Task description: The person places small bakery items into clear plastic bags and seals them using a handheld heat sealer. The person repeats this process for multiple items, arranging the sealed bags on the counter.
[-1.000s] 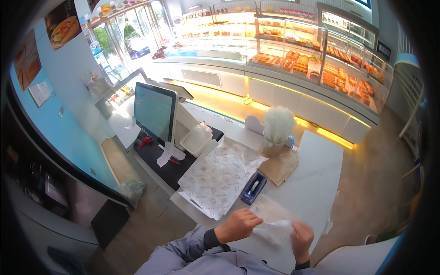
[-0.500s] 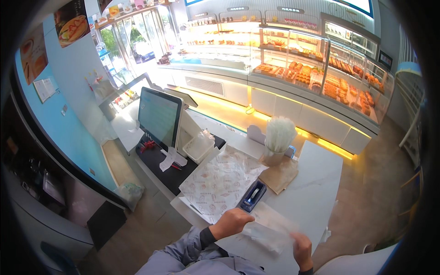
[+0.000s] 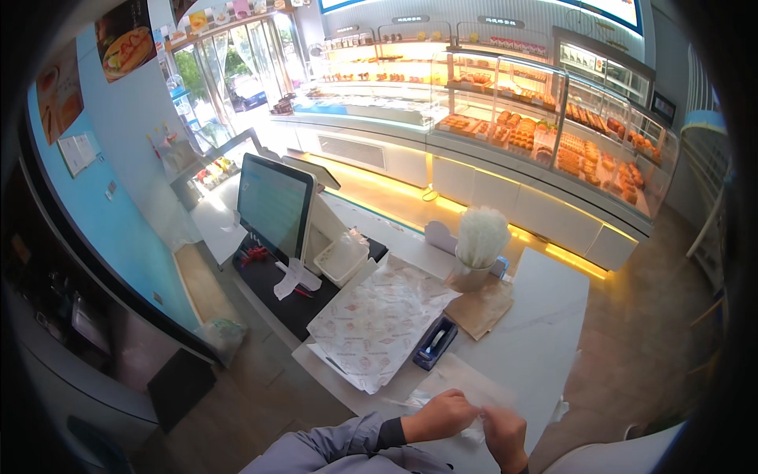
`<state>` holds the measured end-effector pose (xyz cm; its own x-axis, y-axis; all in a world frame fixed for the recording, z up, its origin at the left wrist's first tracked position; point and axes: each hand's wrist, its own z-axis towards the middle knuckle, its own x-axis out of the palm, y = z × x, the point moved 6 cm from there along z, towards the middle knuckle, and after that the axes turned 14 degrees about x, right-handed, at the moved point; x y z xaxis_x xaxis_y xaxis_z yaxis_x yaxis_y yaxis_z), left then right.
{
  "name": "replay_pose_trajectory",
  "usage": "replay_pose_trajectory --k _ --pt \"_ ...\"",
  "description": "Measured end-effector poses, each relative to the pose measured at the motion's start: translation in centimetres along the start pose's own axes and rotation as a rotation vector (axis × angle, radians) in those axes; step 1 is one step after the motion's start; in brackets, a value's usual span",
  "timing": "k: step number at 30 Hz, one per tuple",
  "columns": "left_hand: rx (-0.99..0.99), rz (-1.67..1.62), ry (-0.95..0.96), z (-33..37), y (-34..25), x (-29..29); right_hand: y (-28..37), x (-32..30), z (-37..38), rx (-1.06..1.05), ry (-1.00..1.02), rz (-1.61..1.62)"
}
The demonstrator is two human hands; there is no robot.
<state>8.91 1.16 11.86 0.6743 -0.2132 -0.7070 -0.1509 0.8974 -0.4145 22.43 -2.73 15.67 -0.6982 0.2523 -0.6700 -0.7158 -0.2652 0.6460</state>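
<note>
My left hand and my right hand meet over the near part of the white counter. Both are closed, fingertips touching or nearly so, on what looks like a thin clear plastic bag. The bag spreads flat beyond my knuckles, and its crumpled near part shows just below them. My fingers hide exactly where it is pinched. Just past the bag stands a dark blue tape dispenser. Left of that lies a stack of printed wrapping paper.
Behind the dispenser are a brown paper bag and a cup of wrapped straws. A screen and a white basket stand at the left. Lit bread cases line the far side across an aisle.
My left hand has moved right and toward me, and my right hand slightly left, so the two have come together. The plastic between them has bunched up.
</note>
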Motion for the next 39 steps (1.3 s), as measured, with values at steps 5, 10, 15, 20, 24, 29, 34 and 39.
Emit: replay_pose_trajectory --k 5,10,15,20,24,29,34,39 --pt "-0.122 -0.052 -0.080 -0.6 1.4 -2.7 -0.9 -1.4 -0.5 0.036 -0.015 -0.090" --pt "-0.245 -0.036 -0.068 -3.7 4.1 -5.1 -3.0 -3.3 -0.8 0.076 -0.106 -0.094" --pt "-0.327 0.016 -0.039 -6.0 6.0 -5.9 -3.8 -4.3 -1.1 0.134 -0.117 -0.068" --pt "-0.225 0.177 -0.112 -4.5 6.1 -6.8 -3.9 -5.0 -0.6 0.071 -0.118 -0.143" --pt "-0.063 0.223 -0.322 -2.3 3.7 -9.5 -2.6 -6.7 1.0 0.031 -0.238 -0.052" --pt "-0.026 0.070 -0.184 -4.7 3.6 -5.9 -5.9 -4.5 -2.6 0.142 -0.150 0.036" --pt "-0.185 -0.196 -0.032 -9.7 6.0 0.3 -12.4 1.8 -8.5 0.387 0.006 0.088" --pt "0.007 0.055 0.127 -9.2 5.4 0.5 -11.5 1.7 -8.9 0.263 -0.035 -0.093"
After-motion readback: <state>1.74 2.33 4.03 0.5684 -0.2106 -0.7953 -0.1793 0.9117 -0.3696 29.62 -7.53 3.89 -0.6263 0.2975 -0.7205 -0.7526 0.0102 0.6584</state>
